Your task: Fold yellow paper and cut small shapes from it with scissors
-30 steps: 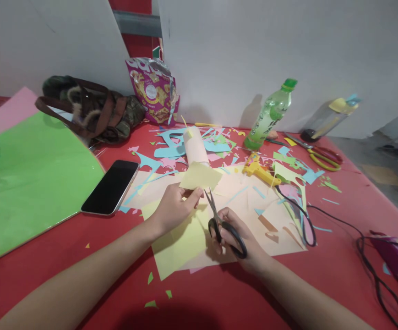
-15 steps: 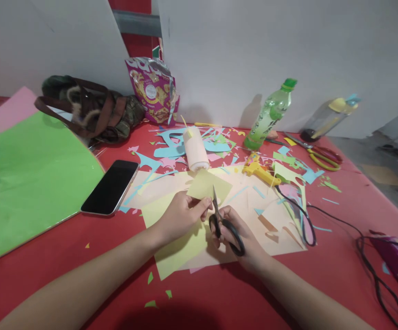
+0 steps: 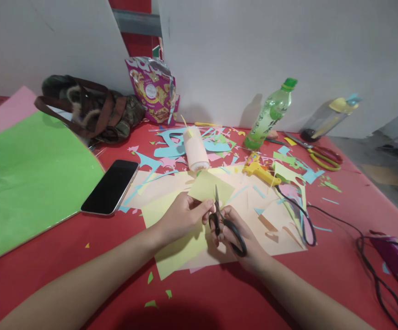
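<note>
Left hand (image 3: pixel 182 214) pinched small yellow paper (image 3: pixel 208 184) between thumb and fingers, above the larger sheets (image 3: pixel 171 259). Right hand (image 3: pixel 247 238) gripped black-handled scissors (image 3: pixel 218 207), blades at the paper's near edge. Pale cylinder (image 3: pixel 196 150) lay just beyond, glue gun (image 3: pixel 262 174) off to the right, phone (image 3: pixel 111 187) to the left.

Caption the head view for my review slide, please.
Left hand holds a small yellow paper, right hand black-handled scissors at it, above a red table littered with scraps.
</note>
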The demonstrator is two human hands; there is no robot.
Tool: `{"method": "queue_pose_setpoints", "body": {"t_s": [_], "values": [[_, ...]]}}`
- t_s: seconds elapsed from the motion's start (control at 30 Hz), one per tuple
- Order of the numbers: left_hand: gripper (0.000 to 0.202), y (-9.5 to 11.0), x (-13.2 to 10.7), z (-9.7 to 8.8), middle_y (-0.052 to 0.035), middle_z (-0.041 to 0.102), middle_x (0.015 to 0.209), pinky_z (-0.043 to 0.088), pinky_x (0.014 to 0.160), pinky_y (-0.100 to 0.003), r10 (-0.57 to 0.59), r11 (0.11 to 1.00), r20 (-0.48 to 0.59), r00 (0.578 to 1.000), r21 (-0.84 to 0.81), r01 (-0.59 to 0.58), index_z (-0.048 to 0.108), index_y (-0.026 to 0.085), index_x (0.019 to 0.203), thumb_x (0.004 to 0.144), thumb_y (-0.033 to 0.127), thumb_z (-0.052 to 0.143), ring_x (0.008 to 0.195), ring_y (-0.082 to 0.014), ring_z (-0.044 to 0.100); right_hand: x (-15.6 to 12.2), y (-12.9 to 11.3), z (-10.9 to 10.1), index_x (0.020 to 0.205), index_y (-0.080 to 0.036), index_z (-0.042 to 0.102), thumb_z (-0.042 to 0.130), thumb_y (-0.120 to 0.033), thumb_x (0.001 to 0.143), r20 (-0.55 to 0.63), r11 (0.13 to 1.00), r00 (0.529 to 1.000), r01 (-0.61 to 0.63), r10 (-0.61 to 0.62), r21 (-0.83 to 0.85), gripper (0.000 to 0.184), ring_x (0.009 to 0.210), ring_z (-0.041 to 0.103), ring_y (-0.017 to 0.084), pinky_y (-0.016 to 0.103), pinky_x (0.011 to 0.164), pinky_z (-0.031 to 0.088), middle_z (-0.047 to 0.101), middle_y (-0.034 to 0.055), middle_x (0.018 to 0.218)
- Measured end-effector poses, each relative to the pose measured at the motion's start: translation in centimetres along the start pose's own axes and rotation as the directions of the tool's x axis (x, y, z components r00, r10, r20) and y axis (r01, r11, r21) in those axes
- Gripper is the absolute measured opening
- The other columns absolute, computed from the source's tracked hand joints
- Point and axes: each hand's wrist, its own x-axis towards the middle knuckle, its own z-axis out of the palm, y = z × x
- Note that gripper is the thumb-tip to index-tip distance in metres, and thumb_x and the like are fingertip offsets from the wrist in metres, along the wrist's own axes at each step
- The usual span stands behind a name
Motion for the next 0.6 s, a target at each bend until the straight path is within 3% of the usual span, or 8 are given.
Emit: {"method": "queue_pose_setpoints", "body": {"t_s": [0.37,0.6], "values": [[0.023,0.27,0.08,-0.34,0.0041,0.045,0.046,0.038,0.052,-0.019,0.012,0.999,0.035,0.999,-0.04,-0.011,0.049,0.014,0.056,0.075,0.027,0.044,0.047,-0.0076,0.045,-0.15,-0.31,0.33,0.079,-0.022,0.036,0.06,-0.039,0.069,-0.001,1.0,1.0,0.005,-0.005,-0.007,0.031,0.056,0.042,0.008,0.023,0.054,0.033,0.044,-0.003,0.07],[0.025,0.61,0.26,-1.02,0.0035,0.046,0.045,0.037,0.05,-0.019,0.001,0.999,0.082,0.997,0.044,-0.005,0.049,0.014,0.054,0.074,0.028,0.044,0.045,-0.0075,0.045,-0.12,-0.28,0.12,0.078,-0.022,0.036,0.061,-0.04,0.069,0.011,0.999,0.999,-0.034,0.034,-0.005,0.032,0.053,0.042,0.007,0.022,0.05,0.031,0.044,-0.0032,0.069]]}}
